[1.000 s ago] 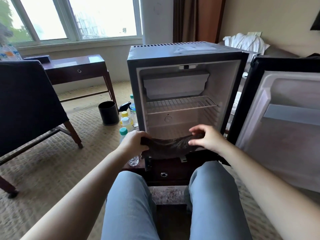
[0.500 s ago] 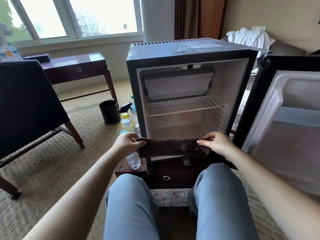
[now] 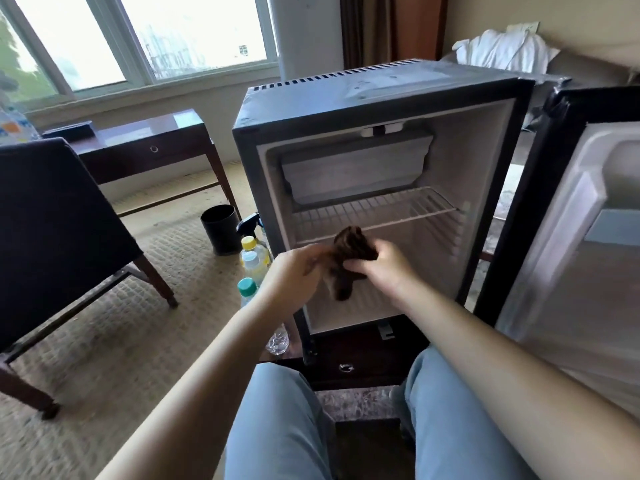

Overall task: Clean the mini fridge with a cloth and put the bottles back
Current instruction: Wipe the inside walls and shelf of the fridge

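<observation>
**A:** Head cam: why's the cloth (image 3: pixel 351 252) all bunched up?

**B:** The left hand (image 3: pixel 298 271) and right hand (image 3: pixel 381 266) both grip it, fingers curled, right at the open fridge (image 3: pixel 381 84). Probably wadding it to wipe. The bottles (image 3: pixel 254 254) wait on the floor (image 3: pixel 138 323) beside it, out of the way.

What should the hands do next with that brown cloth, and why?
Probably reach the bunched dark brown cloth into the open black mini fridge and wipe its white floor. Both the left hand and right hand grip the cloth in front of the opening, the inside holds no bottles, and the plastic bottles stand outside beside it.
</observation>
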`<state>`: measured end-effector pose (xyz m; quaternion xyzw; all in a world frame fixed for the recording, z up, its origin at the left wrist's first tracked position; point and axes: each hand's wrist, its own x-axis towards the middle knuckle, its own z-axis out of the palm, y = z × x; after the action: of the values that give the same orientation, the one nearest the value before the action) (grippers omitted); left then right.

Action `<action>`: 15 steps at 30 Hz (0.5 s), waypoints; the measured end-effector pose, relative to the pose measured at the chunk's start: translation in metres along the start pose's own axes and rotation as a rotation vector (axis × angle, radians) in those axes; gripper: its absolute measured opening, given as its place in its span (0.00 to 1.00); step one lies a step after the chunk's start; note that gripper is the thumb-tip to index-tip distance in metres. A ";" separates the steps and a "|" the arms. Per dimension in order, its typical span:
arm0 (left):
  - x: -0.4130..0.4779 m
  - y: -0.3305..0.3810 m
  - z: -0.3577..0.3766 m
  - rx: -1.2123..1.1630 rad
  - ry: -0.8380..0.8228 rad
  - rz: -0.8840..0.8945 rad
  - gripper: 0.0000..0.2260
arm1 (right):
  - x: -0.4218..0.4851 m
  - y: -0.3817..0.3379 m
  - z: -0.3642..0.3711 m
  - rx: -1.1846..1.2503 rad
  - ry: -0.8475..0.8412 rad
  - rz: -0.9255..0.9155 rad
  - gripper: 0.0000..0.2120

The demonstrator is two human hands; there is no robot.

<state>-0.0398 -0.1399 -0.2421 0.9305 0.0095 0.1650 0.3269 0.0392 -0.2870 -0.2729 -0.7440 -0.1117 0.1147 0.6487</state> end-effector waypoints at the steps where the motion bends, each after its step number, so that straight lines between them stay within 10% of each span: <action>1: 0.001 -0.003 -0.011 0.030 0.100 0.022 0.15 | 0.004 -0.001 0.003 0.002 -0.007 -0.002 0.18; 9: 0.028 -0.022 -0.081 0.076 0.582 -0.044 0.12 | 0.057 -0.059 0.040 0.301 0.228 -0.222 0.09; 15: 0.076 -0.015 -0.090 0.184 0.639 0.279 0.27 | 0.048 -0.080 0.103 0.366 -0.021 -0.470 0.11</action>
<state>0.0054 -0.0643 -0.1623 0.8499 -0.0009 0.4888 0.1966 0.0507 -0.1640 -0.2083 -0.5671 -0.2653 -0.0128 0.7796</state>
